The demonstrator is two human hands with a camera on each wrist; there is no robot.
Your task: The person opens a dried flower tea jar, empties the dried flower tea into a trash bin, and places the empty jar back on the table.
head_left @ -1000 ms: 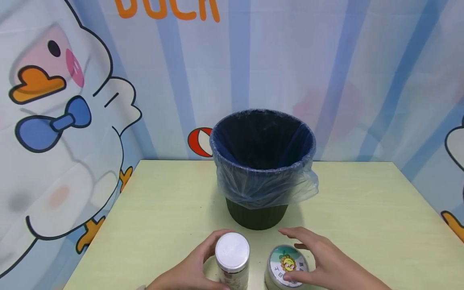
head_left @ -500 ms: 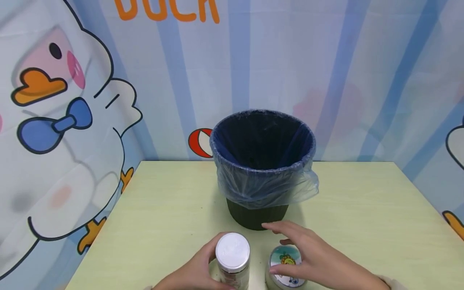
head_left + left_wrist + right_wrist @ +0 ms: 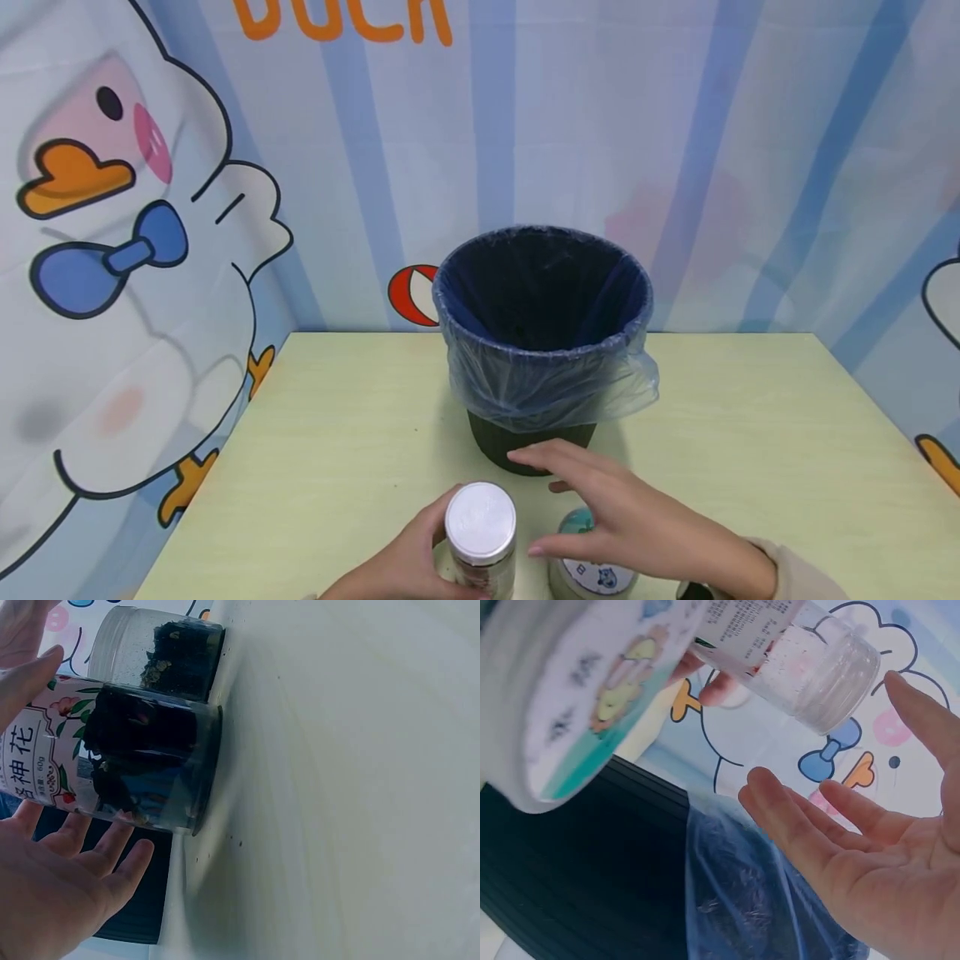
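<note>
A clear jar with a white lid (image 3: pixel 481 522) stands upright on the table in the head view. Its flowered label with Chinese writing (image 3: pixel 30 761) and dark dried contents show in the left wrist view. My left hand (image 3: pixel 405 554) holds this jar from the left, thumb at the front. My right hand (image 3: pixel 622 517) hovers above a second, shorter jar (image 3: pixel 600 577), partly hiding its cartoon lid. The right fingers are spread apart and point toward the white-lidded jar, holding nothing. In the right wrist view the open palm (image 3: pixel 900 862) lies beside the tall jar (image 3: pixel 810 667).
Behind both jars stands a dark bin (image 3: pixel 525 437) lined with a bluish plastic bag (image 3: pixel 540 387). A pale yellow table (image 3: pixel 315 467) carries everything. A duck-print cloth (image 3: pixel 360 167) hangs at the back and sides.
My right hand has moved left across the shorter jar toward the white-lidded jar. My left hand has kept its hold, and both jars have stayed in place.
</note>
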